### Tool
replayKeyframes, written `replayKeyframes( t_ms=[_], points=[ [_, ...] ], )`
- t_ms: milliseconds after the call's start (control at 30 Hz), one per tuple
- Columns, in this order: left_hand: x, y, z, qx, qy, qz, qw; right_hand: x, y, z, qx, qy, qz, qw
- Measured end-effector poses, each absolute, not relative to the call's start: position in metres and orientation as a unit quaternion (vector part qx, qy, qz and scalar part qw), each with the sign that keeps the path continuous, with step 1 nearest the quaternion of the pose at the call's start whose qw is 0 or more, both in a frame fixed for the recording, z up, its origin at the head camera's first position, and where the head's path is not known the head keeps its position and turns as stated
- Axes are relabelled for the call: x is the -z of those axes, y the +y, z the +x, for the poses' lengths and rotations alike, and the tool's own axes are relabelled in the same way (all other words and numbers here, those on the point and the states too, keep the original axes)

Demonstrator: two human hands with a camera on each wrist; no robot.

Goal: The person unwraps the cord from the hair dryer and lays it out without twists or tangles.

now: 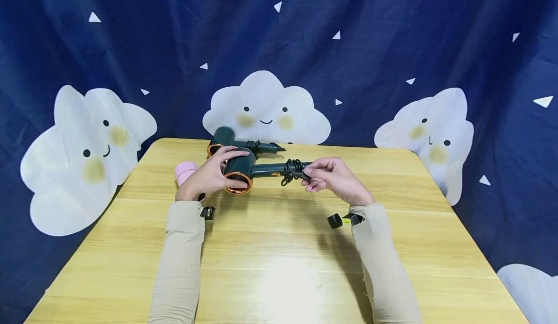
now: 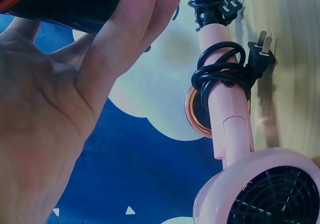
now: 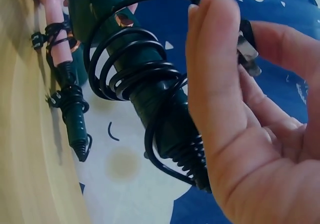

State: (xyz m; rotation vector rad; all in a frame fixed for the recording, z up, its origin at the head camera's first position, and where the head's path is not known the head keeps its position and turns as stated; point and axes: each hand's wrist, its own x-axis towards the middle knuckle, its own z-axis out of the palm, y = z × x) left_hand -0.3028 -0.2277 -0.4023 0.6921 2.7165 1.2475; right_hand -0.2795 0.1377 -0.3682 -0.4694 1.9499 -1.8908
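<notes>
In the head view, I see the left hand [image 1: 208, 173] grip a shiny dark green hair dryer [image 1: 260, 170] by its round head above the pale wooden table [image 1: 279, 237]; its long handle points at the right hand [image 1: 335, 177]. Left wrist view: a pink hair dryer [image 2: 232, 134] lies nearby. Right wrist view: that hand pinches a black, metal-pronged plug [image 3: 247, 44] beside the handle's looped black cord [image 3: 145, 70].

The long sleeves [image 1: 178, 263] are creased beige fabric; black wrist cameras [image 1: 334, 221] sit by both cuffs [image 1: 186, 213], the right bearing a yellow label [image 1: 346, 222].
</notes>
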Motion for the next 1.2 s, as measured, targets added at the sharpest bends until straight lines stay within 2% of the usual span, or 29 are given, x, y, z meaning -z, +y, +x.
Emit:
replayKeyframes(
  t_ms=[233,1200],
  points=[
    [0.401,-0.23,-0.303,-0.414,0.882,0.222,0.029,0.373,0.142,-0.282,0.673,0.674,-0.182,0.244],
    [0.4,-0.233,-0.303,-0.423,0.877,0.224,0.036,0.413,0.154,-0.303,0.605,0.666,-0.248,0.359]
  ],
)
